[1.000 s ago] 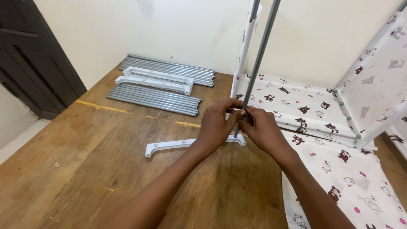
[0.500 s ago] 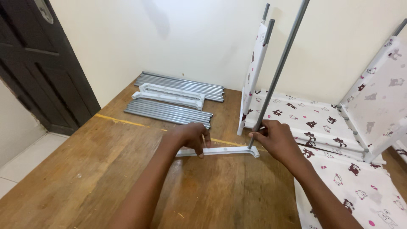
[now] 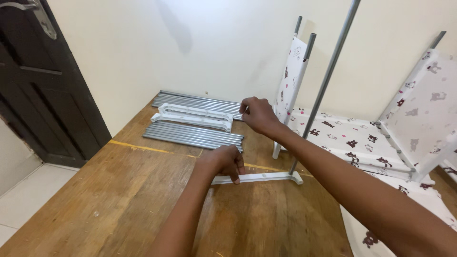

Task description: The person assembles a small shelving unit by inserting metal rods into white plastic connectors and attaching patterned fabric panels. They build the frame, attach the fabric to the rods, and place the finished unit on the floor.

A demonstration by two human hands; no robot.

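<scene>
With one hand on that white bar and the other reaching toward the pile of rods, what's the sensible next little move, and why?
Probably let the right hand come down on one grey rod from the pile and grip it. That hand hovers over the pile, holding nothing. The left hand presses the white bar flat on the wooden floor, and only the bar's far end carries an upright rod.

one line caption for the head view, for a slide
Left hand presses white plastic connector bar holding an upright grey metal pole; right hand reaches over stacked grey metal tubes.
</scene>
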